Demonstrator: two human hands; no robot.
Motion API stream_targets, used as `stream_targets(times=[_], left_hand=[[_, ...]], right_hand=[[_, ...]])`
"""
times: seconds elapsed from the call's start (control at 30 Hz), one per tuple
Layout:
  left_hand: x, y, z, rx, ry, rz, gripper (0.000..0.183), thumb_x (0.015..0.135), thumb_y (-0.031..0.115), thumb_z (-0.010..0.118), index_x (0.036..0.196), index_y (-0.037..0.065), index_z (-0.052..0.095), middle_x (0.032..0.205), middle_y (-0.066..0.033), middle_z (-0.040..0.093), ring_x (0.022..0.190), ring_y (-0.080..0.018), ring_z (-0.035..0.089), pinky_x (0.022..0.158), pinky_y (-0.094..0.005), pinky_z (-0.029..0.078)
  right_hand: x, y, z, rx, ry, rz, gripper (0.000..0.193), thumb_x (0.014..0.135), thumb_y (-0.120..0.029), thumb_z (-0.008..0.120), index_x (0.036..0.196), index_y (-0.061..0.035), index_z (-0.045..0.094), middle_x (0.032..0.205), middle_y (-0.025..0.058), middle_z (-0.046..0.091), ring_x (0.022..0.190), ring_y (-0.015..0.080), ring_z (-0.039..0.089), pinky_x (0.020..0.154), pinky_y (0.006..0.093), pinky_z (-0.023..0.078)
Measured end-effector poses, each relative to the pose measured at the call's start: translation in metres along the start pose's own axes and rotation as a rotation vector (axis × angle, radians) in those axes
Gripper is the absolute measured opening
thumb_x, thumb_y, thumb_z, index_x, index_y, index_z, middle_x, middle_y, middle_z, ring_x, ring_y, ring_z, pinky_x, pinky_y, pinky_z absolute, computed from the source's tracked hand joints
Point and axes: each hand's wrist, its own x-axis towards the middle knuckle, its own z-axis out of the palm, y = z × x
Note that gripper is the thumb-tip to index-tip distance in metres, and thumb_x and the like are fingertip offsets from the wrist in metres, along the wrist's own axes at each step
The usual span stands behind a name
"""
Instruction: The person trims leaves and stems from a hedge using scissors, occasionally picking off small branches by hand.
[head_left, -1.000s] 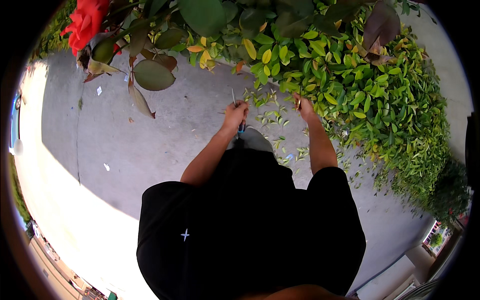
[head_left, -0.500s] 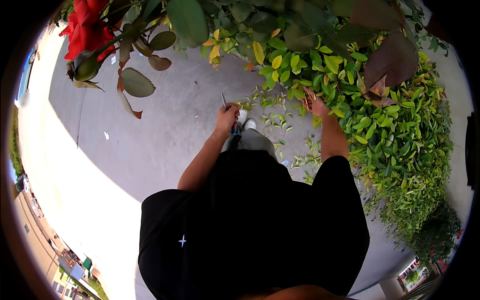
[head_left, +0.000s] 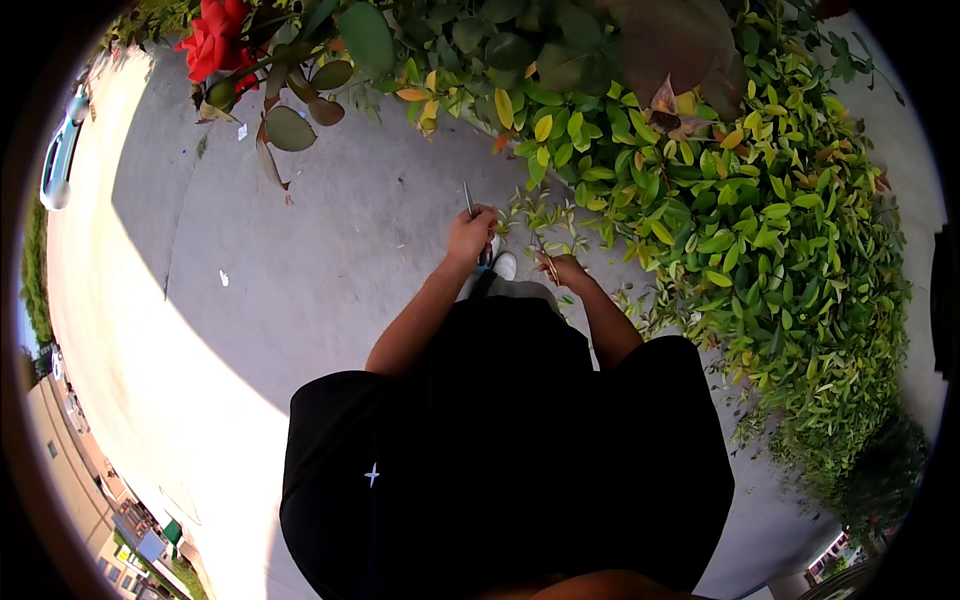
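Observation:
My left hand (head_left: pixel 472 236) is closed round a tool with a slim grey metal blade (head_left: pixel 468 197) pointing away from me. A bit of blue, perhaps its handle, shows below the fingers. Right of it, my right hand (head_left: pixel 565 271) is closed on a thin copper-coloured tool (head_left: pixel 552 266) that looks like small scissors; its tip is too small to make out. That hand stands apart from the leafy green-and-yellow hedge (head_left: pixel 740 230). Cut leafy sprigs (head_left: pixel 545 215) lie on the ground just beyond both hands.
The hedge runs along the far side and down my right. A red rose (head_left: pixel 212 42) and its dark leaves hang close at the far left. Grey paving (head_left: pixel 320 230) spreads in front, with bright sunlit ground to the left. My white shoe (head_left: pixel 506 266) shows between my hands.
My right hand has drawn back from the hedge, toward my body and left, with the copper-coloured tool still in it. My left hand has shifted slightly right.

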Motion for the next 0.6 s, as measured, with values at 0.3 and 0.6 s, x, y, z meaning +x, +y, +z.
stream_targets(times=[0.3, 0.6], left_hand=[[-0.028, -0.032, 0.004, 0.129, -0.020, 0.023, 0.013, 0.089, 0.014, 0.057, 0.084, 0.003, 0.059, 0.066, -0.0022, 0.054, 0.044, -0.0079, 0.043, 0.036, -0.0251, 0.036], [-0.057, -0.056, -0.022, 0.120, -0.037, 0.009, 0.010, 0.089, 0.015, 0.058, 0.089, 0.005, 0.058, 0.068, -0.0015, 0.054, 0.051, -0.0083, 0.046, 0.041, -0.0254, 0.036]], right_hand=[[-0.033, 0.013, 0.023, 0.262, 0.147, -0.085, 0.063, 0.078, -0.067, 0.064, 0.090, -0.0048, 0.062, 0.075, -0.0010, 0.049, 0.053, 0.0098, 0.043, 0.053, 0.0256, 0.037], [-0.049, -0.013, 0.052, 0.398, 0.268, -0.248, 0.033, 0.086, -0.038, 0.071, 0.078, -0.0080, 0.060, 0.060, -0.0031, 0.050, 0.053, 0.0079, 0.046, 0.050, 0.0247, 0.036]])
